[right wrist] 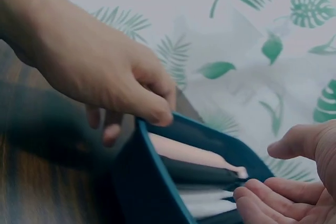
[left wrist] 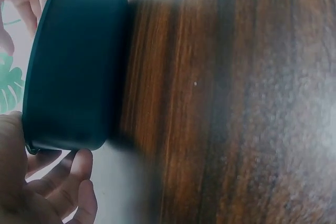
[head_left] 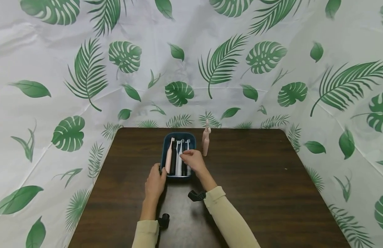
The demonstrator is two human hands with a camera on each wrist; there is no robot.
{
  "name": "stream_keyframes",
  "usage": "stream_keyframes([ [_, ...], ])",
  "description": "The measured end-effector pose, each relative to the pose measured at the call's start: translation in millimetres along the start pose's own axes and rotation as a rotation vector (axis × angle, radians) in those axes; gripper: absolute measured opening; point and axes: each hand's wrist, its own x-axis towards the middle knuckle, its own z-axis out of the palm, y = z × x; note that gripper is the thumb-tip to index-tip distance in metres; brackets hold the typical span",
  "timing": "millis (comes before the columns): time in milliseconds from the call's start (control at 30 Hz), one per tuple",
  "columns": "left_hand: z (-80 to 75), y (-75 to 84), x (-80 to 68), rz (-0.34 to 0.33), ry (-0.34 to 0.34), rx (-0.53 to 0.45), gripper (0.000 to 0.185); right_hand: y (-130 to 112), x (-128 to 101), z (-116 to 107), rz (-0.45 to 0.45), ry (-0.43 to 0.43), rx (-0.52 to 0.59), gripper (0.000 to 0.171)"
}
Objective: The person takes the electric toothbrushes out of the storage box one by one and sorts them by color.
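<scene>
A dark blue tray (head_left: 179, 135) (left wrist: 73, 66) (right wrist: 152, 182) lies at the far middle of the table and holds several electric toothbrushes side by side: a pink one (head_left: 169, 158) (right wrist: 189, 153), a black one (right wrist: 205, 172) and a white one (head_left: 179, 162) (right wrist: 210, 200). My left hand (head_left: 154, 181) (left wrist: 47, 192) (right wrist: 100, 72) grips the tray's near left corner, with fingers curled over the rim. My right hand (head_left: 192, 160) (right wrist: 299, 182) reaches over the tray's right side. Its fingertips touch the toothbrushes, its thumb is lifted apart, and nothing is pinched.
Another pink toothbrush (head_left: 205, 143) stands upright just right of the tray. The dark wooden table (head_left: 256, 179) is closed in at the back and both sides by a white cloth (head_left: 210, 69) printed with green leaves.
</scene>
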Motion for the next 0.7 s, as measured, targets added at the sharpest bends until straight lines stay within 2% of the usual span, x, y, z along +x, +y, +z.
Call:
stream_keyframes([
  [167, -0.2, 1.4, -0.7, -0.008, 0.013, -0.010, 0.041, 0, 3, 18, 0.032, -0.035, 0.021, 0.042],
  [400, 2.2, 1.6, -0.5, 0.007, 0.023, 0.000, 0.039, -3, 8, 34, 0.070, -0.074, -0.009, 0.047],
  [600, -0.3, 1.2, 0.4, 0.001, 0.011, -0.016, 0.039, -15, 9, 41, 0.068, -0.111, -0.151, 0.054],
  [700, -1.7, 0.9, 1.2, -0.001, 0.002, -0.023, 0.039, -21, 10, 44, 0.054, -0.156, -0.250, 0.046],
])
